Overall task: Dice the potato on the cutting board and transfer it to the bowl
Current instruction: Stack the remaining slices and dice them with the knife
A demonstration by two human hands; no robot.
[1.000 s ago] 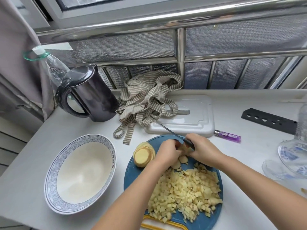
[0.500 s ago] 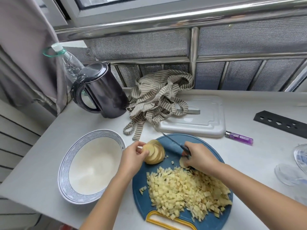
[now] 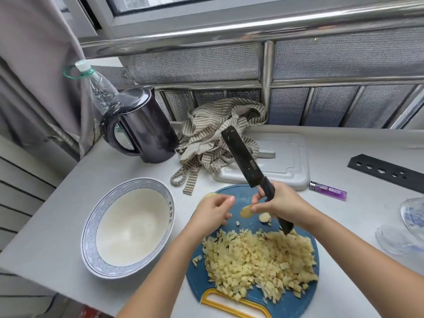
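Right hand (image 3: pixel 281 204) grips knife (image 3: pixel 243 157) — left hand (image 3: pixel 213 212) loosely curled, seemingly empty.

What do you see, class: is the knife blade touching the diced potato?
Apart. The head view shows the knife blade raised over the striped cloth, clear of the diced potato lying on the blue board.

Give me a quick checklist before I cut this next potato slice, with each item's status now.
1. Grip on black kitchen knife: ok, right hand holds its handle, blade raised.
2. Left hand clear of blade: ok.
3. Pale potato slice flat on round blue cutting board: not ok, pinched by right hand.
4. Bare board space for cutting: ok, near the far edge.
5. White blue-rimmed bowl ready: ok, empty, left of board.
6. Uncut potato remaining: cannot tell, left hand hides most.
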